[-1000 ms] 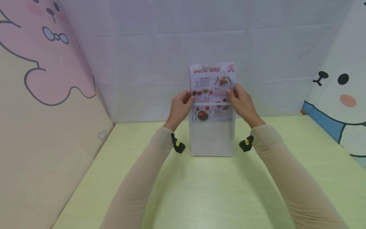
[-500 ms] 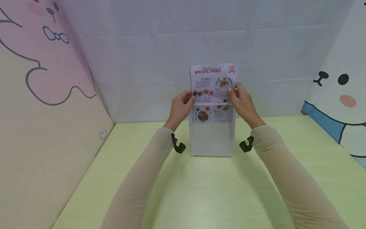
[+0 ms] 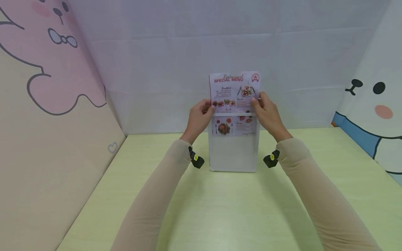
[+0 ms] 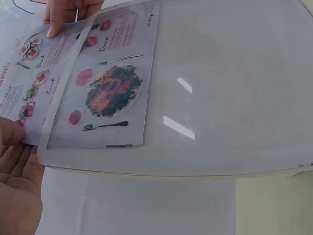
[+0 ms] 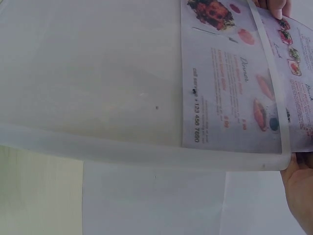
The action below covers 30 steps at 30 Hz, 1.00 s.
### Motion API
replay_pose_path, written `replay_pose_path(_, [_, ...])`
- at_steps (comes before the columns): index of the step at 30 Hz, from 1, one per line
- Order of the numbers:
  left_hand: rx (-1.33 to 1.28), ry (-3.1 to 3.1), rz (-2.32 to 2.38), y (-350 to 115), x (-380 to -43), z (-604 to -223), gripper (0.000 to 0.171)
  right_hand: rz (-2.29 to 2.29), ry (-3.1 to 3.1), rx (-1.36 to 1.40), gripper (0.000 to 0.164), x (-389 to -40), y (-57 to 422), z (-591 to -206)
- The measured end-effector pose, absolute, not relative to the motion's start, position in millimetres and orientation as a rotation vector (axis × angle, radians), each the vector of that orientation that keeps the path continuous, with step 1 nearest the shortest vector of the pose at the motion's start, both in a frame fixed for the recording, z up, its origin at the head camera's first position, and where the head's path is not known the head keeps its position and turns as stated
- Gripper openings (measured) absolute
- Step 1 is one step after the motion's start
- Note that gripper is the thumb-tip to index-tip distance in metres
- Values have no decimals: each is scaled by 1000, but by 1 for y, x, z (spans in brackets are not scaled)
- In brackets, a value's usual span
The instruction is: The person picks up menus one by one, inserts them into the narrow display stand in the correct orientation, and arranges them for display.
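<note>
A printed restaurant menu (image 3: 233, 94) stands partly inside a clear upright menu holder (image 3: 232, 153) in the head view. Its upper half sticks out above the holder's top edge, and the lower half shows through the clear front. My left hand (image 3: 198, 116) pinches the menu's left edge just above that rim. On the opposite edge my right hand (image 3: 268, 113) pinches it, thumb in front and fingers behind. Through the front panel in the left wrist view, the sheet's bottom edge (image 4: 144, 132) lies well short of the holder's base. The fingers behind the sheet are mostly hidden.
The holder stands on a pale yellow-green table (image 3: 226, 209) toward its back edge. Behind rises a white sheet-like backdrop (image 3: 169, 76). Panels with cartoon animals flank the table, a pink one (image 3: 59, 80) left and a white one (image 3: 377, 104) right.
The menu has slid slightly down into the holder, its top edge lower and a little more print behind the clear front. Both hands keep their grip at nearly the same spots.
</note>
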State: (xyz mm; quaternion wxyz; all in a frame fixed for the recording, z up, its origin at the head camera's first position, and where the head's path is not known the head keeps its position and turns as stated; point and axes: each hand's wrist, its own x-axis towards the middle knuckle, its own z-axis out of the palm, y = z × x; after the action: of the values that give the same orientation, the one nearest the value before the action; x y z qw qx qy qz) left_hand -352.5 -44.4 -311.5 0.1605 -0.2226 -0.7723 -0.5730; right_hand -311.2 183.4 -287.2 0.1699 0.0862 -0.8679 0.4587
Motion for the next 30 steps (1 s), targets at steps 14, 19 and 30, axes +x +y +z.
replay_pose_path(14, [-633,-2237,-1619,-46,-351,-312,22,1253,-2451,218,38,-308,182,-287])
replay_pose_path(19, [-628,-2236,-1624,-46,-353,-313,22,1303,-2449,215,42,-308,182,-287])
replay_pose_path(30, [-630,-2242,-1625,-46,-357,-313,22,1323,-2445,231,44,-310,182,-288])
